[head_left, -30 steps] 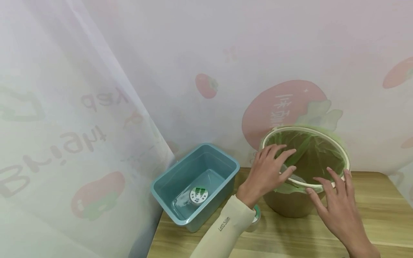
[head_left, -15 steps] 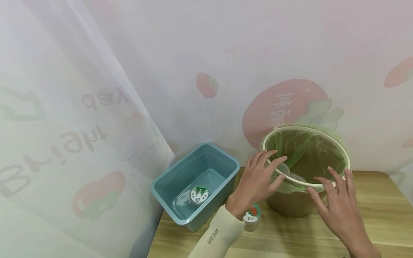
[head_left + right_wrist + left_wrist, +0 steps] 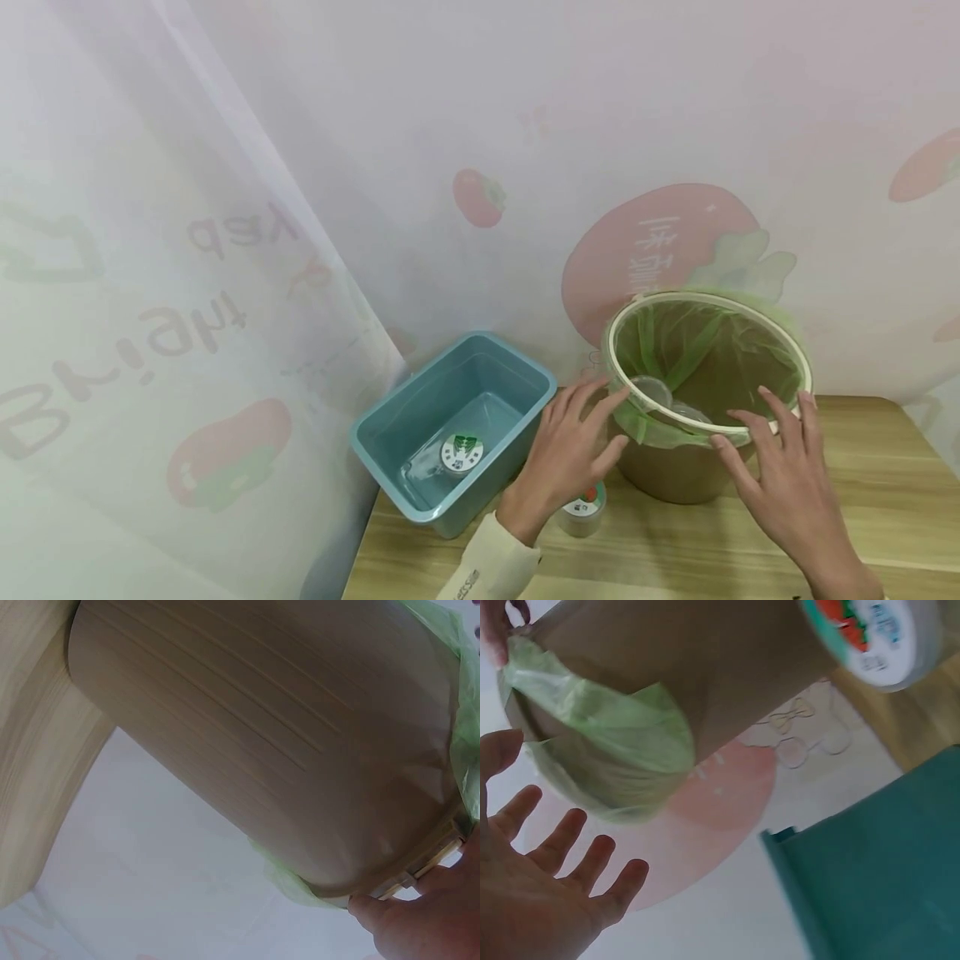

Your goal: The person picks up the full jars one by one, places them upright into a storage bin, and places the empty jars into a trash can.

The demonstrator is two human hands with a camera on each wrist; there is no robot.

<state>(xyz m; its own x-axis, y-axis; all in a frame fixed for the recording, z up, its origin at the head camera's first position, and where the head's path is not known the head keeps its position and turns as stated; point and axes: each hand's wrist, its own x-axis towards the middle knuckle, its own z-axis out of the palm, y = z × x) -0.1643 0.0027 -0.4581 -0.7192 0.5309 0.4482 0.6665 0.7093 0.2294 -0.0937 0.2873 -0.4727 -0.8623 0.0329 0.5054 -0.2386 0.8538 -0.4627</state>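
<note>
A brown trash bin point(image 3: 675, 475) with a white rim ring stands on the table, lined with a thin green bag point(image 3: 660, 425). Over its near right rim, my right hand point(image 3: 795, 475) holds on, fingers inside and thumb outside; the right wrist view shows the same hand point(image 3: 427, 915) at the rim. Clear plastic pieces point(image 3: 651, 390) lie inside the bin. My left hand point(image 3: 562, 454) is left of the bin, fingers spread and holding nothing, as the left hand point(image 3: 547, 877) shows in its wrist view. Below it sits a small round tub point(image 3: 581, 512) with a red-and-green printed lid.
A blue rectangular basin point(image 3: 450, 508) stands to the left of the bin. Inside it lies another round tub point(image 3: 462, 452) with a green-leaf lid. The wooden table point(image 3: 862, 492) backs onto a printed cloth point(image 3: 360, 167).
My left hand has drawn back left and down from over the bin's rim. The plastic pieces inside and the bag's folded edge show more. My right hand has stayed at the rim.
</note>
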